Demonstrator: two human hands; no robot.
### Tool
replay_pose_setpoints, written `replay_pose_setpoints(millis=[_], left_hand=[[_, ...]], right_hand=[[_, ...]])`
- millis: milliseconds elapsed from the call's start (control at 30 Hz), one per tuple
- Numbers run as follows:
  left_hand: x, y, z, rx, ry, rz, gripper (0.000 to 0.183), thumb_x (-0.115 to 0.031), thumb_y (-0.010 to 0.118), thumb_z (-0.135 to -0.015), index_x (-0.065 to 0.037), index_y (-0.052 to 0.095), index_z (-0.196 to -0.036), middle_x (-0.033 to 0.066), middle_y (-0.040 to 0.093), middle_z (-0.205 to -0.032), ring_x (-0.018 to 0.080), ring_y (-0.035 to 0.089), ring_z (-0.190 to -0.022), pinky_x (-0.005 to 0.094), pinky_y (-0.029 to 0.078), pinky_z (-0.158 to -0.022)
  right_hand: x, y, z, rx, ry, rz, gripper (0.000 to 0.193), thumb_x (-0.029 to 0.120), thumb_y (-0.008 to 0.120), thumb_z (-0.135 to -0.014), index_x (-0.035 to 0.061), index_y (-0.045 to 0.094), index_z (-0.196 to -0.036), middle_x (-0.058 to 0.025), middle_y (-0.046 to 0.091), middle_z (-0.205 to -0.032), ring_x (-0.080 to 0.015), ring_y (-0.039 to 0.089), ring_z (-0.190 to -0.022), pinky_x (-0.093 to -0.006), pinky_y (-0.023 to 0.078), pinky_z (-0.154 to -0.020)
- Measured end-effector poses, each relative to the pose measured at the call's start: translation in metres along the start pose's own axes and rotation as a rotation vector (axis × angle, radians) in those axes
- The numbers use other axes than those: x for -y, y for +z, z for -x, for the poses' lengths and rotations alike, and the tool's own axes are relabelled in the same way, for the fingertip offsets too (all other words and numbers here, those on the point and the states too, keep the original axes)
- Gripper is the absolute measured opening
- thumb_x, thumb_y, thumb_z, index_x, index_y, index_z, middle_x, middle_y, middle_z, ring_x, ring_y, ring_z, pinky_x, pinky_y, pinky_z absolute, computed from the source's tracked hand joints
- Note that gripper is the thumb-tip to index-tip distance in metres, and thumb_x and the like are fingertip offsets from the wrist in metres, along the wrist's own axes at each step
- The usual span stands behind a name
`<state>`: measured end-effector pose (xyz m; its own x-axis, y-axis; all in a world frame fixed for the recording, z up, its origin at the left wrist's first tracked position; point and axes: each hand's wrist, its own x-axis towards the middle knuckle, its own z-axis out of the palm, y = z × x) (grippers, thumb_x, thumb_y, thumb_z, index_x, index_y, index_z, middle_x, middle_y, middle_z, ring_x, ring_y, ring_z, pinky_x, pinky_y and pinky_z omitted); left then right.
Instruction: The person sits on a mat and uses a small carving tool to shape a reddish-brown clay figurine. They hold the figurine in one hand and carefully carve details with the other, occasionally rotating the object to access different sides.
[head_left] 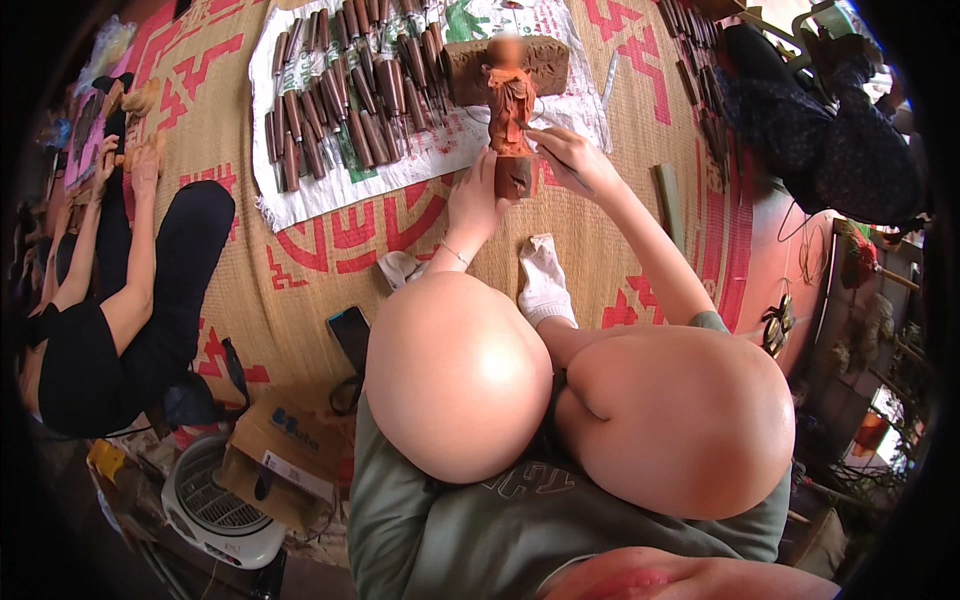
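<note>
Reddish-brown carved wooden figurine (511,105), robes shaped, blocky base (514,178) seemingly unfinished: base in the grip of your left hand (474,200), slim dark tool (577,179) pinched in your right hand (573,156).

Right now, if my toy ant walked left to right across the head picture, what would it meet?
A person in black → the big bunch of dark-handled tools → the reddish carved figure → the right hand → a flat green strip → a person in dark patterned clothes.
</note>
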<state>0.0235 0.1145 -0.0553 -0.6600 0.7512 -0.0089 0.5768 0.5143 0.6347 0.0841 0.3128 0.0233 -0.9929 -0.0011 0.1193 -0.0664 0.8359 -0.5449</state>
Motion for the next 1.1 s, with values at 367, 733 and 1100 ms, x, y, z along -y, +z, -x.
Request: replay_pose_setpoints(millis=[367, 733, 1100], left_hand=[[0.001, -0.008, -0.004, 0.007, -0.03, 0.083, 0.083, -0.022, 0.077, -0.068, -0.004, 0.034, -0.136, 0.0165, 0.04, -0.142, 0.0342, 0.052, -0.119, 0.0409, 0.046, -0.093], [-0.002, -0.01, -0.005, -0.013, 0.002, 0.108, 0.08, -0.022, 0.078, -0.066, -0.006, 0.039, -0.134, 0.0165, 0.045, -0.139, 0.0348, 0.054, -0.116, 0.0419, 0.048, -0.09], [-0.005, 0.002, -0.012, 0.002, 0.041, 0.082, 0.082, -0.024, 0.077, -0.067, -0.006, 0.037, -0.136, 0.0161, 0.043, -0.141, 0.0343, 0.055, -0.115, 0.0414, 0.049, -0.089]], right_hand=[[0.001, 0.002, -0.007, 0.068, -0.063, 0.044, 0.045, 0.003, 0.06, -0.074, -0.0035, 0.055, -0.118, -0.0178, 0.06, -0.106, -0.0346, 0.06, -0.096, -0.0401, 0.05, -0.082], [0.004, -0.005, -0.007, 0.095, -0.088, 0.079, 0.052, 0.001, 0.06, -0.07, -0.0015, 0.054, -0.122, -0.017, 0.06, -0.108, -0.0342, 0.058, -0.101, -0.0395, 0.049, -0.085], [0.018, -0.017, 0.02, 0.148, -0.076, 0.064, 0.054, 0.001, 0.061, -0.07, -0.0012, 0.053, -0.123, -0.0172, 0.06, -0.109, -0.0344, 0.057, -0.103, -0.0396, 0.048, -0.086]])
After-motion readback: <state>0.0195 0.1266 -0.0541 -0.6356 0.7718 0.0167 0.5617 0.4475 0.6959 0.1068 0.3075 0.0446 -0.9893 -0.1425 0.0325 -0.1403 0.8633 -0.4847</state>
